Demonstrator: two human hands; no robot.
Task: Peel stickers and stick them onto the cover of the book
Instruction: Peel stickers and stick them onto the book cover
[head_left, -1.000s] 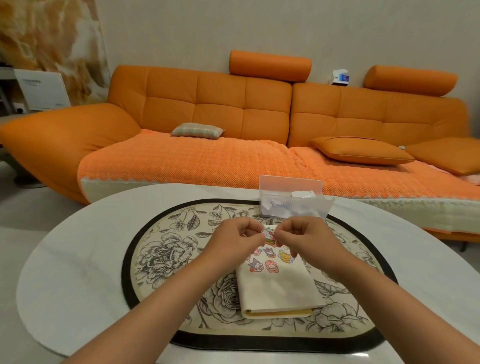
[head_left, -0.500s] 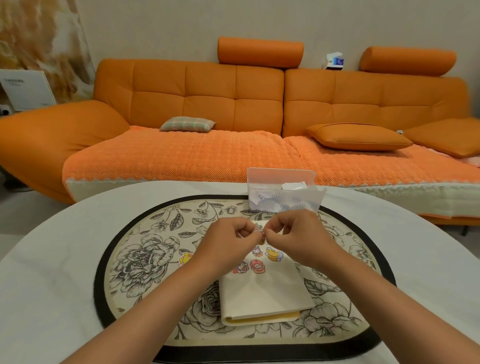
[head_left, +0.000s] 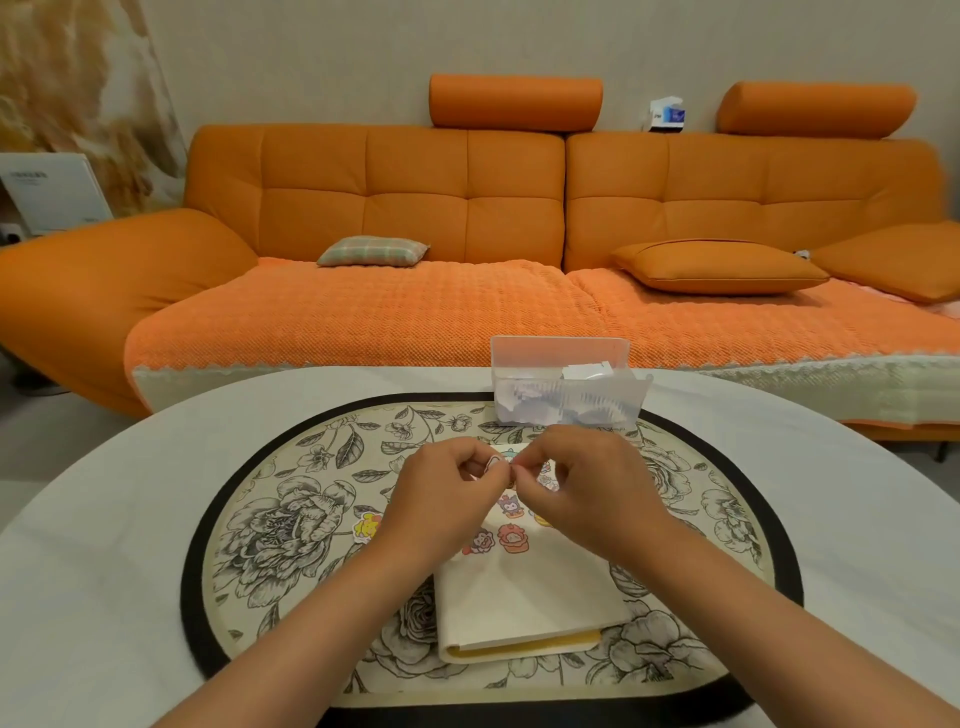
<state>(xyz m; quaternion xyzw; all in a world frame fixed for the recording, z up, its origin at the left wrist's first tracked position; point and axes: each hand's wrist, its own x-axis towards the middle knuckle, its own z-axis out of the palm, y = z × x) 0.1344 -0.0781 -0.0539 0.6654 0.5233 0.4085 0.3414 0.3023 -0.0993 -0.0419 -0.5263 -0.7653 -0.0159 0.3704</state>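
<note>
A cream-covered book (head_left: 524, 597) lies shut on the floral placemat, with several cartoon stickers (head_left: 511, 535) on the far half of its cover. Both hands hover just above that far end. My left hand (head_left: 447, 499) and my right hand (head_left: 576, 488) meet fingertip to fingertip and pinch one small white-edged sticker (head_left: 493, 462) between them. The sticker's picture is too small to make out. A loose yellow sticker (head_left: 366, 526) lies on the mat left of the book.
A clear plastic box (head_left: 566, 389) with white paper scraps stands at the mat's far edge, just beyond my hands. The oval floral placemat (head_left: 270, 525) lies on a round white table (head_left: 93, 571). An orange sofa fills the background.
The view has shifted, so the book and mat sit further left and lower in frame. My hands stay joined over the book's far end, still pinching the small sticker.
</note>
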